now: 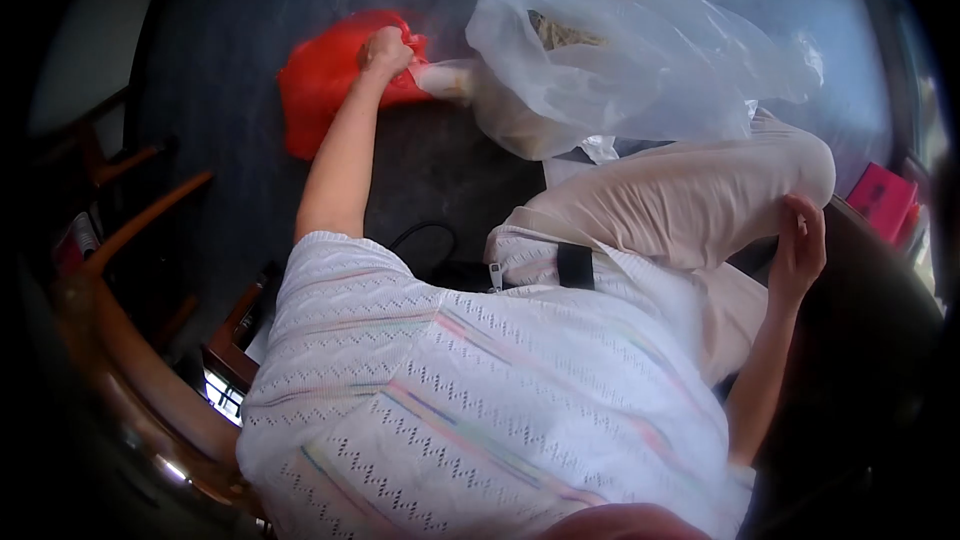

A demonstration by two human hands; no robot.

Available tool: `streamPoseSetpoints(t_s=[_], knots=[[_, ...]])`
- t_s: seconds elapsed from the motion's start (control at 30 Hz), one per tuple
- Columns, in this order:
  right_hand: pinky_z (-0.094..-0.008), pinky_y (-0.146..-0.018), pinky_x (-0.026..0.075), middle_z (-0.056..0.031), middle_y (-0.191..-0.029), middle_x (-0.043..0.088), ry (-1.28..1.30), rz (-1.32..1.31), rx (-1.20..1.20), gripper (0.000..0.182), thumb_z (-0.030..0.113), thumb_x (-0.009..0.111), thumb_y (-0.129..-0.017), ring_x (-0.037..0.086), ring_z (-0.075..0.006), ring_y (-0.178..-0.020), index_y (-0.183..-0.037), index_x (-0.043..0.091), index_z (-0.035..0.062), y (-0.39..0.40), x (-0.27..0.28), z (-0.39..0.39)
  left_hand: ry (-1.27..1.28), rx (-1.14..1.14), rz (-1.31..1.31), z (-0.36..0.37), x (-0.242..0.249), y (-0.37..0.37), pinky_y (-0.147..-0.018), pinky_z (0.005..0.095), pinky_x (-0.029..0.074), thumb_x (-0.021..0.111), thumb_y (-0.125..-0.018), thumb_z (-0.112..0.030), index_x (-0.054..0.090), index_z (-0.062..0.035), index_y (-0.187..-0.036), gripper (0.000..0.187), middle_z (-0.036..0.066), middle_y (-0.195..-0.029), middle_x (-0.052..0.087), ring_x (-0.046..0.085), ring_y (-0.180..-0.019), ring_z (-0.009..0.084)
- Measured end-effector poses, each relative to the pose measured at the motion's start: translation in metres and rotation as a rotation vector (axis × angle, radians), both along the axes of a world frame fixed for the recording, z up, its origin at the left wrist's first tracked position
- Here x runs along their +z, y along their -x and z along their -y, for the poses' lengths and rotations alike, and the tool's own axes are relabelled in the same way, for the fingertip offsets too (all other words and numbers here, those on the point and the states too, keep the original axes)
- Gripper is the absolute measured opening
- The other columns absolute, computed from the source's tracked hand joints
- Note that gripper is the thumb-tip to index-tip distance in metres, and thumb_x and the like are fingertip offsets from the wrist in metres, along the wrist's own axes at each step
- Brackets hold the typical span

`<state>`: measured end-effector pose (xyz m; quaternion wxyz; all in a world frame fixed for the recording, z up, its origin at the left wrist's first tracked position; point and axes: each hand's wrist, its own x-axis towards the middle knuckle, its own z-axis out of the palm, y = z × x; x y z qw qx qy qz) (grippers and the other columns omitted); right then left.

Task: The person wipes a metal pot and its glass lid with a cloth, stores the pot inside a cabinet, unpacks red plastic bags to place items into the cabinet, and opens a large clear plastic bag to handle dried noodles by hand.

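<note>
Left grip clenched on red bag, which spreads leftward; right grip loosely open at knee.

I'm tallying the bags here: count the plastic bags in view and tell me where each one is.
2: a red bag gripped by the left hand, and a large translucent bag to its right. Others may be hidden behind their folds.

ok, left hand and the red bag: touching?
Touching. The head view shows it: the left hand is closed in a fist on the red bag, with bunched red plastic showing right beside the fingers.
</note>
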<state>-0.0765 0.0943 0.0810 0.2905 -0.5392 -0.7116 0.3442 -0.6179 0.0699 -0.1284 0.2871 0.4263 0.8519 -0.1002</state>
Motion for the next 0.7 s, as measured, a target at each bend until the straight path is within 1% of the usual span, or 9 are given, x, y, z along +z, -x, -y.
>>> streamPoseSetpoints(t_s=[0.03, 0.07, 0.2, 0.27, 0.37, 0.5, 0.57, 0.63, 0.7], knots=[[-0.0236, -0.087, 0.04, -0.0045, -0.103, 0.057, -0.008, 0.009, 0.002, 0.018, -0.006, 0.049, -0.088, 0.053, -0.0116, -0.097, -0.103, 0.057, -0.0016, 0.0, -0.003, -0.001, -0.174, 0.002, 0.066, 0.012, 0.012, 0.011, -0.078, 0.0392, 0.049, 0.061, -0.07, -0.013, 0.069, -0.0133, -0.089, 0.02, 0.017, -0.093, 0.065, 0.061, -0.093, 0.0302], [-0.0229, -0.085, 0.04, -0.0039, -0.102, 0.057, -0.017, 0.017, 0.005, 0.018, -0.006, 0.049, -0.088, 0.053, -0.0111, -0.096, -0.103, 0.058, -0.0009, 0.001, -0.006, -0.003, -0.164, 0.037, 0.049, 0.018, 0.023, 0.022, -0.08, 0.0377, 0.048, 0.06, -0.068, -0.011, 0.07, -0.0145, -0.088, 0.023, 0.016, -0.094, 0.065, 0.062, -0.091, 0.03], [-0.0204, -0.079, 0.041, -0.0008, -0.099, 0.058, -0.036, 0.06, 0.035, 0.018, -0.004, 0.051, -0.088, 0.053, -0.008, -0.09, -0.103, 0.059, 0.0018, 0.006, -0.011, -0.01, -0.427, 0.144, 0.052, 0.028, 0.124, 0.039, -0.074, 0.0326, 0.049, 0.055, -0.069, -0.009, 0.069, -0.008, -0.084, 0.021, 0.013, -0.085, 0.067, 0.064, -0.08, 0.0244], [-0.0186, -0.073, 0.041, -0.0006, -0.098, 0.059, -0.009, 0.03, 0.041, 0.018, -0.005, 0.052, -0.086, 0.053, -0.0062, -0.088, -0.101, 0.06, 0.0033, 0.004, -0.015, -0.014, -0.763, 0.347, 0.316, 0.032, 0.17, 0.038, -0.067, 0.0275, 0.05, 0.053, -0.073, 0.0, 0.066, 0.0004, -0.083, 0.016, 0.008, -0.079, 0.065, 0.061, -0.072, 0.0157], [-0.0176, -0.071, 0.042, -0.0016, -0.099, 0.061, 0.127, -0.17, 0.029, 0.02, -0.003, 0.053, -0.087, 0.054, -0.0053, -0.088, -0.104, 0.061, 0.0052, -0.004, -0.021, -0.022, -1.179, 0.275, 0.596, 0.02, 0.24, 0.026, -0.07, 0.0246, 0.05, 0.055, -0.077, 0.0, 0.066, -0.0022, -0.086, 0.014, 0.006, -0.079, 0.065, 0.06, -0.072, 0.013], [-0.02, -0.074, 0.045, -0.0035, -0.101, 0.063, 0.105, -0.286, 0.035, 0.027, 0.005, 0.057, -0.087, 0.056, -0.0068, -0.093, -0.114, 0.058, 0.0082, 0.011, 0.026, -0.029, -1.45, -0.062, 0.743, -0.02, 0.339, -0.026, -0.063, 0.0209, 0.048, 0.058, -0.079, -0.004, 0.068, -0.0034, -0.091, 0.015, 0.002, -0.071, 0.063, 0.055, -0.06, 0.0079], [-0.0257, -0.079, 0.048, -0.0063, -0.106, 0.062, -0.053, -0.156, 0.097, 0.039, 0.019, 0.062, -0.086, 0.058, -0.0125, -0.098, -0.123, 0.052, 0.0107, 0.024, 0.075, -0.034, -1.591, -0.189, 0.714, -0.046, 0.387, -0.071, -0.063, 0.0223, 0.048, 0.06, -0.08, -0.005, 0.067, -0.0033, -0.089, 0.012, 0.003, -0.071, 0.063, 0.057, -0.061, 0.0094], [-0.0321, -0.083, 0.048, -0.0097, -0.117, 0.059, -0.198, -0.237, 0.192, 0.056, 0.035, 0.06, -0.085, 0.056, -0.0194, -0.107, -0.132, 0.042, 0.0125, 0.025, 0.12, -0.038, -1.636, -0.64, 0.712, -0.076, 0.427, -0.114, -0.057, 0.0191, 0.044, 0.055, -0.081, -0.006, 0.064, -0.0013, -0.098, 0.02, 0.002, -0.068, 0.057, 0.05, -0.054, 0.009], [-0.0433, -0.088, 0.048, -0.0132, -0.121, 0.055, -0.391, -0.297, 0.225, 0.071, 0.043, 0.069, -0.076, 0.053, -0.0257, -0.113, -0.133, 0.04, 0.0139, 0.025, 0.162, -0.035, -1.589, -0.866, 1.0, -0.087, 0.456, -0.194, -0.057, 0.0205, 0.044, 0.054, -0.08, -0.003, 0.064, 0.0005, -0.093, 0.017, 0.002, -0.07, 0.059, 0.052, -0.058, 0.0087]])
